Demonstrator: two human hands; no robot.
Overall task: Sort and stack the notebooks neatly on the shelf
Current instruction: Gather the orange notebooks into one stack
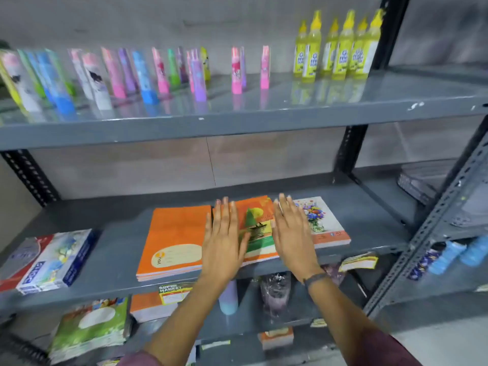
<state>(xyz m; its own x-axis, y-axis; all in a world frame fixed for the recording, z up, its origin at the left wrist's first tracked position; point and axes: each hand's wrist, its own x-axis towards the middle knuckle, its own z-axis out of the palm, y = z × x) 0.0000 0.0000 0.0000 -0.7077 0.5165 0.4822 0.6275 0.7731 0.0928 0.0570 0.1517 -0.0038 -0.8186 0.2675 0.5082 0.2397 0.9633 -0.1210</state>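
Observation:
On the middle grey shelf (pixel 116 249) lie three piles of notebooks side by side. The left pile (pixel 173 239) has a plain orange cover. The middle pile (pixel 257 223) shows an orange and green picture cover. The right pile (pixel 323 223) has a white cover with flowers. My left hand (pixel 224 239) lies flat, fingers straight, over the left edge of the middle pile. My right hand (pixel 293 233) lies flat along that pile's right edge, over the seam with the flowered pile. Neither hand grips anything.
A blue and white box (pixel 54 261) on a red pack sits at the shelf's left. The top shelf (pixel 237 114) carries several coloured tubes and yellow bottles (pixel 338 46). More notebooks (pixel 89 328), a cup and bottles sit below. A second rack (pixel 449 207) stands at right.

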